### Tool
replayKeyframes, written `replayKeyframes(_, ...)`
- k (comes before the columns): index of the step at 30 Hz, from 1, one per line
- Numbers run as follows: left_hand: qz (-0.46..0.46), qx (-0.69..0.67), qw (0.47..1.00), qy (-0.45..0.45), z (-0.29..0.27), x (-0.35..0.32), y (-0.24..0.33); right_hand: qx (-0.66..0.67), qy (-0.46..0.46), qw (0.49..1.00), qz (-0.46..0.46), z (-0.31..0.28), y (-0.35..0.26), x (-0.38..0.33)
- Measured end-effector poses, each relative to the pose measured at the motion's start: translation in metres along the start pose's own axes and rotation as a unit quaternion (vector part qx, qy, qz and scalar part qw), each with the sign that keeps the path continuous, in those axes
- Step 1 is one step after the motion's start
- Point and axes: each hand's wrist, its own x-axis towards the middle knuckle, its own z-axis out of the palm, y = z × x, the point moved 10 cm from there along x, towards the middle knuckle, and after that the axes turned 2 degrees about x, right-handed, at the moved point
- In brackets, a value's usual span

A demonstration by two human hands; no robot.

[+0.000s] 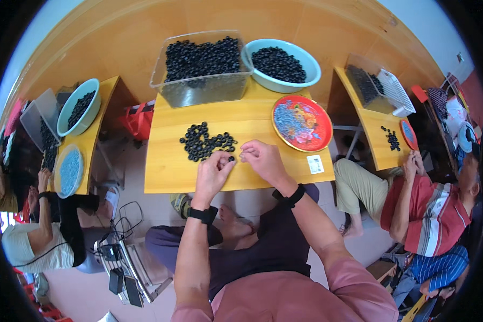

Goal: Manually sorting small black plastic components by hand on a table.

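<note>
Over the near part of the yellow table (290, 180), my left hand (213, 174) pinches a small black ring-shaped part (231, 159) between thumb and fingertips. Close to its right, my right hand (264, 160) has its thumb and fingertips pressed together; what they hold, if anything, is too small to make out. A loose pile of black ring-shaped parts (201, 142) lies just beyond my left hand. To the right of the pile sits a red round tray (316, 129) with a flower pattern, bearing a heap of small blue-grey pieces (290, 124).
At the table's far side stand a clear plastic bin (198, 95) and a light blue basin (284, 86), both full of black parts. A white label (315, 164) lies near the right edge. Co-workers sit at side tables on the left (99, 129) and right (378, 129).
</note>
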Motion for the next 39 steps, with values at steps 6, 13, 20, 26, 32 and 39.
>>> replayKeyframes(6,0.004,0.002,1.000,-0.003,0.003,0.002,0.010,-0.091,0.029,0.995,-0.033,0.003,0.002,-0.005)
replayKeyframes(13,0.019,0.049,0.998,-0.021,0.004,0.000,0.015,-0.077,0.044,0.995,-0.036,0.002,0.001,-0.010)
replayKeyframes(20,0.041,0.055,0.998,-0.015,0.004,0.000,0.021,-0.070,0.035,0.996,-0.031,0.003,-0.001,-0.011)
replayKeyframes(26,0.035,0.065,0.997,-0.024,0.004,-0.001,0.020,-0.072,0.029,0.996,-0.051,0.007,-0.005,-0.013)
replayKeyframes(32,0.045,0.077,0.996,-0.022,0.004,-0.002,0.027,-0.065,0.017,0.993,-0.098,0.007,-0.019,-0.015)
replayKeyframes(39,0.032,0.067,0.997,-0.027,0.004,-0.001,0.026,-0.155,0.015,0.973,-0.172,0.015,-0.040,-0.019)
